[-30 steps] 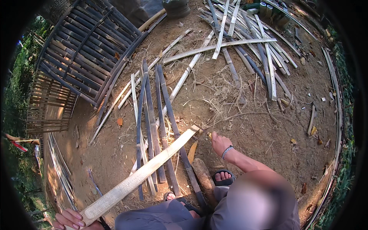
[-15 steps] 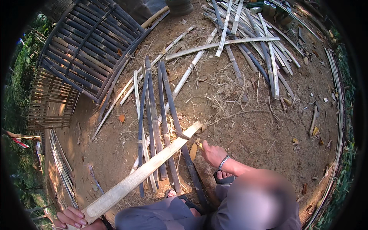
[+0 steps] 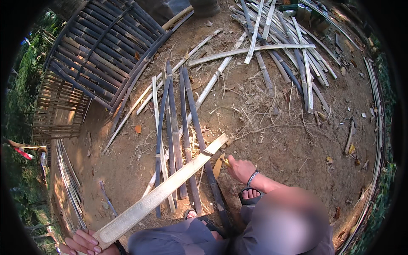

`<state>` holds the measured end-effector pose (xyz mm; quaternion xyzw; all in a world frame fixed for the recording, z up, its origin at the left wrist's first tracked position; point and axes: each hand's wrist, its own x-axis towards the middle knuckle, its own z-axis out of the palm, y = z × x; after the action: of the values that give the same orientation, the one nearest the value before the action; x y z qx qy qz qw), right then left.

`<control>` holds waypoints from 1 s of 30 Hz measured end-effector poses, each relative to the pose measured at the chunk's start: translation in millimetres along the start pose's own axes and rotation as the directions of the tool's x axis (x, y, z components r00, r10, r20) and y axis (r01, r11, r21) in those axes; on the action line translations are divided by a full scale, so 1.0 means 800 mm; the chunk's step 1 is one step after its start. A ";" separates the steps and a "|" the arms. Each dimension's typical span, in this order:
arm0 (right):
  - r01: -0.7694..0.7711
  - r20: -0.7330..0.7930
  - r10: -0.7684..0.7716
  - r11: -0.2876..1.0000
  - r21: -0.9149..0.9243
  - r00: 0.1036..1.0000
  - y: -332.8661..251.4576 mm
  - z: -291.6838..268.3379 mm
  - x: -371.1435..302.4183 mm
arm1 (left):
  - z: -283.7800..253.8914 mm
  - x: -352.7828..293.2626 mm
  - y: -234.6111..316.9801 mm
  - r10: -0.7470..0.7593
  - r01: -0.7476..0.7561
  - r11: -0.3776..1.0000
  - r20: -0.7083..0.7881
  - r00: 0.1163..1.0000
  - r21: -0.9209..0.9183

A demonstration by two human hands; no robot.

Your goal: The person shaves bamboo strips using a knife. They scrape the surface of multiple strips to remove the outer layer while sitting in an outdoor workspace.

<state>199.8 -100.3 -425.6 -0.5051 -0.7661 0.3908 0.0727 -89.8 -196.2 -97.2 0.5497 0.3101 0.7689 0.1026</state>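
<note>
A long pale split bamboo slat [image 3: 165,188] slants from the lower left up to the middle of the view. At its near end my left hand [image 3: 83,243] is closed around it. My right hand [image 3: 241,170] is closed on the yellowish handle of a knife [image 3: 207,153], whose dark blade lies across the slat close to its far end. The slat hides part of the blade. Beneath that end a wooden log [image 3: 229,187] rests between my sandalled feet, and a pale wood piece [image 3: 218,165] shows beside the knife.
Several dark bamboo strips [image 3: 187,144] lie on the dirt under the slat. A heap of pale and dark strips [image 3: 293,55] spreads at the far right. A dark bamboo slatted frame [image 3: 102,46] stands far left. Fibrous shavings [image 3: 261,106] litter the ground.
The whole view has shifted slightly. Both hands keep their grips, and the knife blade stays at nearly the same spot across the slat.
</note>
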 end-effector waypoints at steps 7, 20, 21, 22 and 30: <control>-0.081 -0.022 0.081 0.997 0.010 0.996 -0.010 0.017 -0.001 | -0.003 0.001 -0.002 -0.020 0.022 0.999 0.063 0.998 -0.026; 0.039 -0.046 -0.035 0.994 0.101 0.998 -0.038 0.000 -0.019 | 0.018 -0.017 0.014 0.120 -0.098 0.972 0.093 0.988 -0.215; 0.148 -0.057 -0.142 0.981 0.122 0.988 -0.047 -0.001 -0.025 | 0.017 -0.015 0.012 0.088 -0.065 0.976 0.107 0.990 -0.207; 0.125 -0.062 -0.120 0.988 0.094 0.991 -0.043 0.007 -0.021 | 0.014 -0.013 0.008 0.056 -0.032 0.980 0.120 0.991 -0.198; 0.081 -0.035 -0.078 0.991 0.102 0.996 -0.044 0.024 -0.022 | -0.038 -0.006 -0.002 -0.094 0.101 0.990 0.070 0.993 -0.095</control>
<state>173.1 -131.8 -410.1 -0.4759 -0.7630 0.4190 0.1261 -115.8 -208.0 -107.8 0.5532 0.2947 0.7588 0.1772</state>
